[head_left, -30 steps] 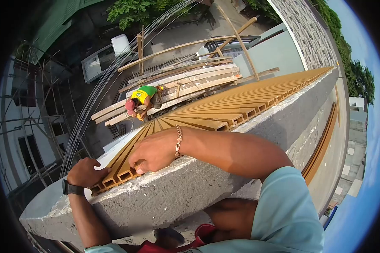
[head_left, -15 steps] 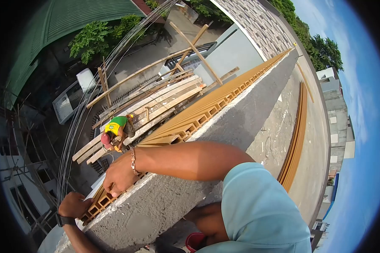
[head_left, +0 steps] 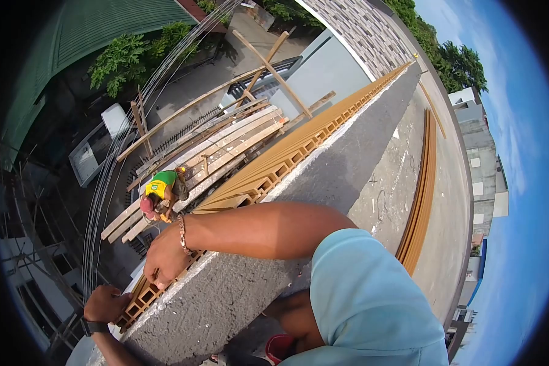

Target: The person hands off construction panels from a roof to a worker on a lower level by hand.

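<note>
The person's right hand (head_left: pixel 166 256), the one with the bracelet (head_left: pixel 183 236), reaches across the wall (head_left: pixel 226 287) and lies on the hollow upper ends of the tan panels (head_left: pixel 299 143), its fingers bent down and drawn narrow. The left hand (head_left: pixel 105 304), with a watch (head_left: pixel 94 327) at the wrist, is at the near end of the row, thumb towards the panel edge and fingers curled; how firmly either hand grips cannot be told, as the undersides are hidden. The panels stand side by side along the wall's outer side, their ends close by its rough top edge. For good work here, it would seem best to steady the end panel with the left hand and feel along the joint with the right, pressing evenly so the edges meet flush and the tops stay level. Fingertips are best kept out of the seam, and body weight behind the wall. Below, a co-worker (head_left: pixel 160 186) crouches by the planks (head_left: pixel 226 149), so nothing ought to be let slip over the edge. More tan strips (head_left: pixel 422 195) lie on the floor on the inner side.
</note>
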Motion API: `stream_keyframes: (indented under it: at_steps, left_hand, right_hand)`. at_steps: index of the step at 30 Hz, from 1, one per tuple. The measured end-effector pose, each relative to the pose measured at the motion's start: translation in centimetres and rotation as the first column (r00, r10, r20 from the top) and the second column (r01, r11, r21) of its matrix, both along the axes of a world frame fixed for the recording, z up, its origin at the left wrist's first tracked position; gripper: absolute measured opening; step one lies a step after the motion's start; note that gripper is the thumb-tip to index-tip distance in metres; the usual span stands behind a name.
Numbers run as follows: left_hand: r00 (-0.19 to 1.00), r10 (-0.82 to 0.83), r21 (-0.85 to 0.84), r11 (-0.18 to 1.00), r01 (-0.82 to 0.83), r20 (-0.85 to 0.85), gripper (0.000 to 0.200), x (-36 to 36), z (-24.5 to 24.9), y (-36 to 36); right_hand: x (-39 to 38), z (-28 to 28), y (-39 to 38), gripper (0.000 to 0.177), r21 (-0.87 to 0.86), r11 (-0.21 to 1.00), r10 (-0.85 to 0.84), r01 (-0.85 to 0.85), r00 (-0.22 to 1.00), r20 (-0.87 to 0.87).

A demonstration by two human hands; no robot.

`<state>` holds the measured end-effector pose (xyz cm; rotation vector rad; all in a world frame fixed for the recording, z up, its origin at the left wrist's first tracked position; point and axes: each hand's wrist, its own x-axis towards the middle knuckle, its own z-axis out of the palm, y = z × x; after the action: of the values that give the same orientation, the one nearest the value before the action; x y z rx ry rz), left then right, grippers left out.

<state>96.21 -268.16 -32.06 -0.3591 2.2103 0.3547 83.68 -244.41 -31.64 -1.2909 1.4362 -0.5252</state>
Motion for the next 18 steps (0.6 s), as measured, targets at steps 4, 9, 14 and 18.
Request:
stream_keyframes:
  at_steps: [4, 9, 14, 18]
  left_hand:
    - [1.0, 0.013, -0.02, 1.0, -0.012, 0.015, 0.044, 0.05, -0.11, -0.08]
    - [0.999, 0.013, 0.005, 1.0, -0.014, 0.034, 0.046, -0.16, -0.03, -0.11]
    - [1.0, -0.005, 0.003, 1.0, 0.005, 0.031, 0.046, -0.32, 0.54, 0.2]
    - [1.0, 0.005, 0.005, 1.0, -0.005, 0.02, 0.047, -0.07, 0.06, -0.07]
  right_hand:
    - [-0.03, -0.18, -0.08, 0.034, 0.002, 1.0, 0.016, -0.016, 1.0, -0.005]
    - [-0.11, 0.22, 0.09, 0.034, -0.003, 1.0, 0.007, -0.007, 1.0, -0.01]
    - [-0.12, 0.12, 0.09, 0.036, -0.009, 1.0, 0.016, -0.016, 1.0, -0.026]
    - [-0.22, 0.37, 0.05, 0.037, 0.001, 1.0, 0.028, -0.028, 0.999, -0.028]
